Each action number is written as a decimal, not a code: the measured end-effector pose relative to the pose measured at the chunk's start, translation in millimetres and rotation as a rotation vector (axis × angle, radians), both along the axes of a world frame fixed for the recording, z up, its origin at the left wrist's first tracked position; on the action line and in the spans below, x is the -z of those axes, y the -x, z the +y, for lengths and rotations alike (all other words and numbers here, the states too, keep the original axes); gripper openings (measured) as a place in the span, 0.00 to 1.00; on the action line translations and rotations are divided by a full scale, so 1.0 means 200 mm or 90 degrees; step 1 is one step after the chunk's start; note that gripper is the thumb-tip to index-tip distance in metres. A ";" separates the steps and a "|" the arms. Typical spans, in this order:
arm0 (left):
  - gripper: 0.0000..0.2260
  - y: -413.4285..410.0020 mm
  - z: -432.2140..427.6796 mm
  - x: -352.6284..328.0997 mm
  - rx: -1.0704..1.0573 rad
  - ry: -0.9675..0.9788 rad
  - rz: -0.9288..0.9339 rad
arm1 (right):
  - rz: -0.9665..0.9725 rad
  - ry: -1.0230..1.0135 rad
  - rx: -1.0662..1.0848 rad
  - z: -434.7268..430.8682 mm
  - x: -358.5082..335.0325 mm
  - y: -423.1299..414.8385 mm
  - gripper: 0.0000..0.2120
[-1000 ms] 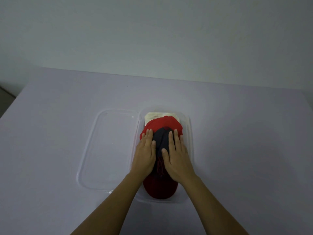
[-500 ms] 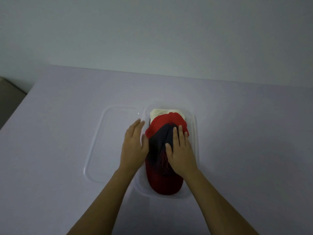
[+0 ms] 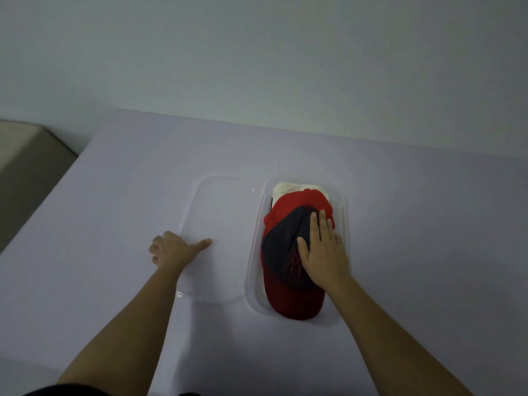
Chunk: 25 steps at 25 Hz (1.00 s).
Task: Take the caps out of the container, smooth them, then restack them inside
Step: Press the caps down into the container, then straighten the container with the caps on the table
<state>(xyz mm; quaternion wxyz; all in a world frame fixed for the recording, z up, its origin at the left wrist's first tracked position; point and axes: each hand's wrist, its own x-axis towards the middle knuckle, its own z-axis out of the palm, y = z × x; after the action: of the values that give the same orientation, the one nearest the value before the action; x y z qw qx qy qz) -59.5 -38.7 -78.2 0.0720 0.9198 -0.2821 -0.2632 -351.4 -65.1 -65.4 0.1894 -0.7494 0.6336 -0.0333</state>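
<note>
From the head camera, the clear plastic container [image 3: 345,224] sits on the pale counter [image 3: 114,201], and everything else is placed relative to it. The caps are stacked inside it. On top is a dark cap [image 3: 281,247] with red stitching on its crown and a red brim pointing toward the person. Under it, a red cap [image 3: 303,200] shows toward the container's far end. A cream cap [image 3: 285,187] peeks out at the far wall, lowest of the three.

The right hand [image 3: 324,254] lies flat on the right side of the dark cap. Its fingers [image 3: 323,221] are straight and pressed close together, with the tips reaching the red cap's crown. The hand and forearm cover the right side of the stack and part of the container's near right rim.

Just beside the container's left wall, the clear lid [image 3: 225,212] lies flat on the counter. The left hand [image 3: 171,250] is at the lid's left edge. Its thumb [image 3: 204,242] stretches out across the lid and its fingers [image 3: 155,248] are curled just outside the rim. I cannot tell whether they grip the rim.

Well to the left of the container, past the counter's edge, is a beige surface [image 3: 25,155]. A plain wall [image 3: 257,52] rises behind the container. A strip of dark clothing [image 3: 71,391] shows at the bottom edge of the picture.
</note>
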 end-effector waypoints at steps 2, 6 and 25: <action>0.41 -0.03 -0.01 -0.07 -0.026 0.089 0.049 | 0.007 -0.005 -0.005 0.00 -0.01 0.00 0.31; 0.25 -0.06 -0.06 -0.38 -0.029 0.288 0.110 | -0.040 -0.021 -0.006 0.00 -0.01 0.02 0.31; 0.25 0.66 0.02 -0.42 0.145 0.321 0.361 | -0.561 -0.103 0.373 0.11 -0.25 0.18 0.31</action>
<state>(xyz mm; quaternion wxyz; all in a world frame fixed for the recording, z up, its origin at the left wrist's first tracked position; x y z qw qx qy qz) -192.1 -34.0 5.4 0.3412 0.7266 -0.4073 -0.4356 -386.5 -43.4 -14.9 0.4771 -0.4392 0.6775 -0.3472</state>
